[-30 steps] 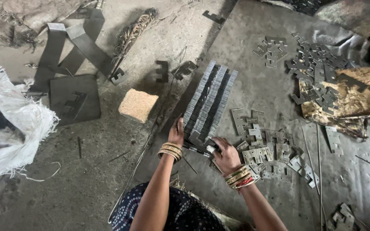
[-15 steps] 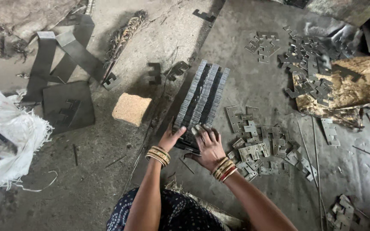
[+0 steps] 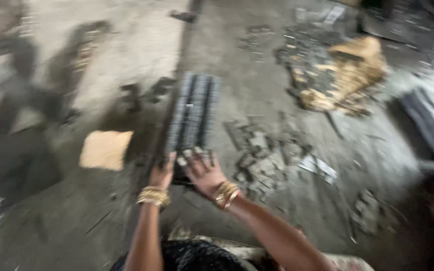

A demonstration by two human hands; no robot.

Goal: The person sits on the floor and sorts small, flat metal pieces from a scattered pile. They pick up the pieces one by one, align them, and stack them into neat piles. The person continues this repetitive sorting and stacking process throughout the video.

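Both hands are resting spread flat on the near end of the stacked metal strips lying on the floor, left hand at seven o'clock, right hand nearer centre, the stack's long axis running toward twelve o'clock.

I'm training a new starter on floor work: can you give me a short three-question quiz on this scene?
1. True or false: both hands touch the near end of the grey metal stack.
2. Which lies to the left of the stack: A) tan block, B) crumpled brown paper?
3. What is on both wrists?

Key: 1 true: left hand, right hand. 2 A. 3 gold bangles.
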